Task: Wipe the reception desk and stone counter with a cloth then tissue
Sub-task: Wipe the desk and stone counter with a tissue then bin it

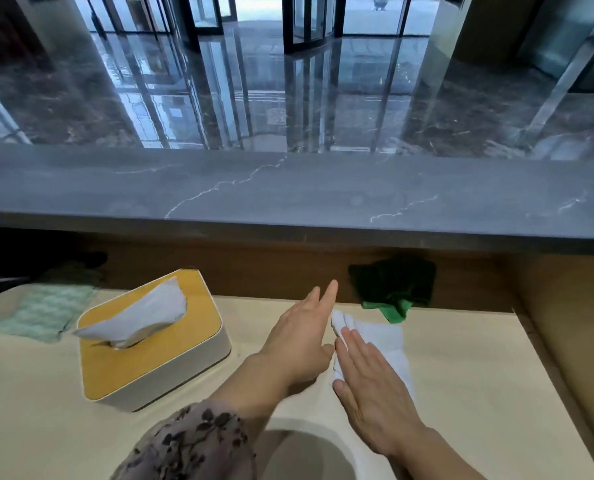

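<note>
On the cream reception desk (479, 393), a folded white tissue (385, 341) lies under the right hand (371, 382), whose straight fingers press it flat without gripping. The left hand (302, 337), fingers extended and empty, sits at the tissue's left edge. Bare desk runs rightward; a tissue box (143, 358) stands left, and a green cloth (392, 285) lies behind, under the stone counter (288, 192).

Before you a glass revolving door (307, 26), glossy dark marble floor (219, 98) in front of it, daylight behind it, pale column (51, 26) to its left.
</note>
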`<state>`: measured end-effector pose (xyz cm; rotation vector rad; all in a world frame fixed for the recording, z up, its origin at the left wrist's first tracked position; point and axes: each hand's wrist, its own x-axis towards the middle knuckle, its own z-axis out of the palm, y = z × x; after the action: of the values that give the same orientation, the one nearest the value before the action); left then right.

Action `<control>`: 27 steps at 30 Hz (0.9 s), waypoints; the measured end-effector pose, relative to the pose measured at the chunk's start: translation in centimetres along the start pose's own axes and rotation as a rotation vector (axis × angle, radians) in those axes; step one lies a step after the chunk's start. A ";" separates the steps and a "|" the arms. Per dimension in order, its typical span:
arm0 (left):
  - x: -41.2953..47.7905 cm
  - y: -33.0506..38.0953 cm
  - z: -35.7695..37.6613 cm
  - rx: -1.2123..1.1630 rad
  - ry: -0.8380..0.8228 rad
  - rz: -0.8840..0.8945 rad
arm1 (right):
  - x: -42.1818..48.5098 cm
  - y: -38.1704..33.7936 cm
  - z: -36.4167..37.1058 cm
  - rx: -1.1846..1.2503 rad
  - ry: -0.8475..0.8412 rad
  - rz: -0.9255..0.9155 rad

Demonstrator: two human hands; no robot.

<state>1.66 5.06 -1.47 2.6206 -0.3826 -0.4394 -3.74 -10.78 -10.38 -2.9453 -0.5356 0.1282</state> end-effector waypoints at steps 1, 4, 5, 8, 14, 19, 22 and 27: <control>-0.9 -1.2 -0.3 0.008 0.011 -0.019 | 1.4 -0.9 -0.2 -0.001 -0.019 -0.029; -3.4 -4.0 -1.0 0.069 0.039 -0.049 | 6.2 -2.8 -1.1 0.056 -0.095 -0.030; -4.3 -4.8 -1.3 0.089 0.047 -0.043 | 7.7 -3.2 -1.3 0.054 -0.104 0.000; -7.1 -6.2 -2.6 0.125 0.090 0.030 | 11.9 -4.1 -2.4 -0.016 -0.094 0.107; -10.5 -7.3 -5.7 0.186 0.289 0.202 | 15.6 -5.5 -2.3 0.020 -0.201 0.299; -12.1 -11.2 -7.5 0.226 0.569 0.197 | 14.7 -8.2 -2.3 -0.003 -0.128 0.207; -12.4 -12.4 -8.4 0.328 0.577 0.081 | 13.7 -10.5 -1.2 -0.011 -0.014 0.027; -13.8 -14.9 -9.9 0.295 0.385 -0.262 | 12.2 -13.0 1.3 0.046 -0.110 -0.126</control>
<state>-4.47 26.33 3.11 2.9703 0.0272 0.0543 3.06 5.77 -10.27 -2.8630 -0.7220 0.2857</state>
